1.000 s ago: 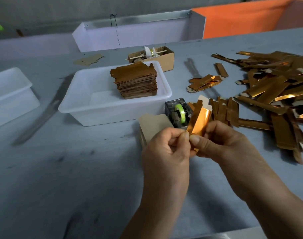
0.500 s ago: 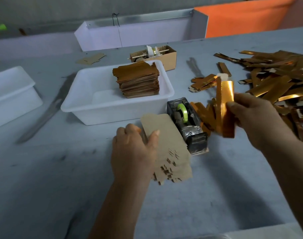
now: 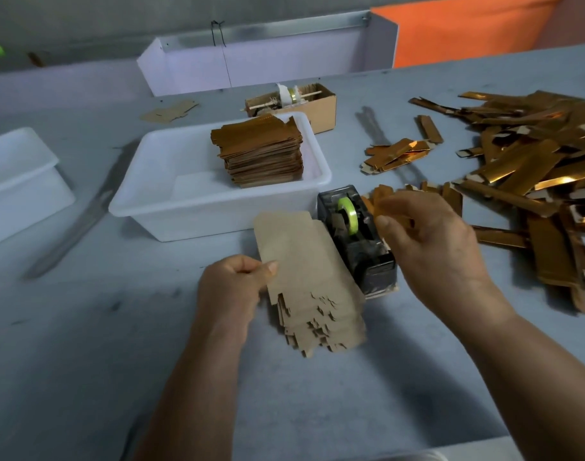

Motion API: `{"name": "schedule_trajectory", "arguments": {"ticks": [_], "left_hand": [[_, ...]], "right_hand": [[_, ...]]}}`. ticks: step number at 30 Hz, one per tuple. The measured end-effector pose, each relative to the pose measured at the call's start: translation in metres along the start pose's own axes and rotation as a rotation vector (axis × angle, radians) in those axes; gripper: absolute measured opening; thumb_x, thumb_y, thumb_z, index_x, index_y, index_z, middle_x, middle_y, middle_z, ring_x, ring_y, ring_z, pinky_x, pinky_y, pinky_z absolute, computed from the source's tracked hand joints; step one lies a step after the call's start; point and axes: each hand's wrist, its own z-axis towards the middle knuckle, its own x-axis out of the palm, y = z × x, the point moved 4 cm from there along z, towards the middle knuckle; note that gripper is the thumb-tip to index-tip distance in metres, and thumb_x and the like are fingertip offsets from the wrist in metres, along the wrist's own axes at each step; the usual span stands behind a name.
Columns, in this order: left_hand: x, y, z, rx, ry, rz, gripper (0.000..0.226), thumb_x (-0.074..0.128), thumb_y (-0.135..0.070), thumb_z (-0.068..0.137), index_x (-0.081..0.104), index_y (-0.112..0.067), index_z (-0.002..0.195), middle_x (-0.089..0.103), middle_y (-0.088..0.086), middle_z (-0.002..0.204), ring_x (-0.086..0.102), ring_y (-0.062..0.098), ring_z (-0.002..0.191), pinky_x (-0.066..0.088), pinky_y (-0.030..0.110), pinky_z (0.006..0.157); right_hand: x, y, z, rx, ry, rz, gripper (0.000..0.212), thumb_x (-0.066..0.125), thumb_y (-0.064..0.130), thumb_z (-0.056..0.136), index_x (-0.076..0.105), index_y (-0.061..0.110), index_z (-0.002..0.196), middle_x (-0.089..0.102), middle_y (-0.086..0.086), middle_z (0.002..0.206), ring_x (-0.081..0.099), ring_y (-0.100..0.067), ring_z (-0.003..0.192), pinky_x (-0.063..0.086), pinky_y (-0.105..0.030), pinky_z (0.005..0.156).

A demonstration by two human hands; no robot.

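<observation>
A stack of flat brown card blanks (image 3: 311, 281) lies on the grey table (image 3: 84, 344) in front of me. My left hand (image 3: 231, 287) pinches the left edge of the top blank between thumb and fingers. Right of the stack stands a black tape dispenser (image 3: 354, 234) with a green tape roll. My right hand (image 3: 430, 241) hovers just right of the dispenser, blurred, its fingers loosely bent with nothing visible in them. A few folded gold boxes (image 3: 450, 197) lie just behind that hand.
A white tub (image 3: 217, 221) behind the blanks holds a stack of gold-faced blanks (image 3: 261, 151). A big heap of folded gold boxes (image 3: 530, 168) covers the right side. A small cardboard box (image 3: 321, 108) and a second white tub (image 3: 18, 181) stand farther off.
My hands parted. The right hand carried the folded gold box off to the right, no longer holds it, and came back beside the dispenser. The left hand dropped to the brown stack and pinched its top blank.
</observation>
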Motion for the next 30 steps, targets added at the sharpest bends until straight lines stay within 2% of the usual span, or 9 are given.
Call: {"name": "schedule_trajectory", "arguments": {"ticks": [4, 7, 9, 13, 15, 18, 22, 25, 30], "left_hand": [[-0.008, -0.012, -0.005, 0.087, -0.026, -0.101, 0.012, 0.074, -0.016, 0.081, 0.07, -0.016, 0.07, 0.06, -0.012, 0.047, 0.049, -0.001, 0.042, 0.045, 0.016, 0.052], [-0.007, -0.019, -0.012, 0.026, 0.133, -0.246, 0.016, 0.069, -0.016, 0.084, 0.075, -0.016, 0.069, 0.069, 0.001, 0.065, 0.053, 0.013, 0.061, 0.048, 0.03, 0.069], [-0.003, -0.024, -0.017, 0.031, 0.242, -0.27, 0.019, 0.067, -0.018, 0.084, 0.075, -0.017, 0.067, 0.067, 0.005, 0.069, 0.05, 0.015, 0.061, 0.046, 0.031, 0.069], [0.009, -0.029, -0.026, 0.017, 0.395, -0.281, 0.012, 0.072, -0.028, 0.068, 0.073, -0.017, 0.067, 0.068, 0.0, 0.07, 0.056, 0.011, 0.064, 0.047, 0.02, 0.056], [0.012, -0.028, -0.028, -0.01, 0.428, -0.282, 0.031, 0.076, -0.035, 0.056, 0.072, -0.016, 0.08, 0.072, -0.002, 0.077, 0.063, 0.011, 0.07, 0.05, 0.023, 0.06], [0.02, -0.028, -0.034, -0.015, 0.457, -0.26, 0.056, 0.089, -0.035, 0.051, 0.071, -0.017, 0.101, 0.076, 0.003, 0.092, 0.073, 0.023, 0.085, 0.057, 0.04, 0.074], [0.026, -0.028, -0.039, -0.017, 0.378, -0.23, 0.048, 0.087, -0.03, 0.056, 0.071, -0.02, 0.101, 0.076, 0.006, 0.092, 0.071, 0.031, 0.088, 0.058, 0.053, 0.076], [0.03, -0.028, -0.041, -0.016, 0.358, -0.232, 0.032, 0.079, -0.021, 0.071, 0.071, -0.019, 0.101, 0.076, 0.005, 0.091, 0.071, 0.03, 0.088, 0.058, 0.052, 0.077], [0.035, -0.026, -0.042, -0.035, 0.352, -0.248, 0.023, 0.075, -0.016, 0.077, 0.072, -0.018, 0.1, 0.076, 0.004, 0.089, 0.072, 0.028, 0.085, 0.059, 0.047, 0.077]], "right_hand": [[0.001, 0.005, -0.012, 0.048, 0.022, 0.124, 0.028, 0.054, 0.031, 0.092, 0.06, 0.025, 0.119, 0.054, 0.013, 0.106, 0.05, 0.005, 0.084, 0.035, -0.003, 0.063], [0.006, 0.007, -0.02, 0.156, 0.1, 0.325, 0.035, 0.056, 0.042, 0.086, 0.06, 0.027, 0.118, 0.061, 0.017, 0.1, 0.057, 0.005, 0.089, 0.043, -0.009, 0.069], [0.012, 0.008, -0.024, 0.278, 0.216, 0.536, 0.044, 0.058, 0.05, 0.077, 0.062, 0.026, 0.114, 0.068, 0.014, 0.094, 0.064, -0.002, 0.086, 0.051, -0.015, 0.069], [0.023, 0.008, -0.028, 0.463, 0.351, 0.864, 0.017, 0.064, 0.024, 0.081, 0.067, 0.02, 0.098, 0.071, 0.004, 0.082, 0.068, -0.008, 0.078, 0.055, -0.027, 0.071], [0.023, 0.007, -0.031, 0.467, 0.373, 0.895, 0.011, 0.064, 0.017, 0.081, 0.066, 0.016, 0.092, 0.068, -0.001, 0.077, 0.066, -0.011, 0.075, 0.054, -0.028, 0.07], [0.022, 0.009, -0.039, 0.426, 0.443, 0.913, 0.017, 0.065, 0.022, 0.072, 0.063, 0.013, 0.086, 0.067, 0.001, 0.069, 0.067, -0.011, 0.07, 0.054, -0.021, 0.062], [0.02, 0.008, -0.044, 0.409, 0.451, 0.905, 0.016, 0.065, 0.021, 0.07, 0.064, 0.012, 0.082, 0.069, -0.009, 0.075, 0.069, -0.014, 0.072, 0.057, -0.021, 0.063], [0.02, 0.006, -0.045, 0.414, 0.427, 0.884, 0.001, 0.063, 0.013, 0.079, 0.063, 0.014, 0.079, 0.066, -0.014, 0.079, 0.068, -0.014, 0.074, 0.055, -0.018, 0.061], [0.02, 0.003, -0.047, 0.375, 0.378, 0.764, 0.014, 0.064, 0.016, 0.083, 0.061, 0.024, 0.071, 0.059, -0.012, 0.082, 0.061, -0.015, 0.08, 0.054, -0.023, 0.065]]}}
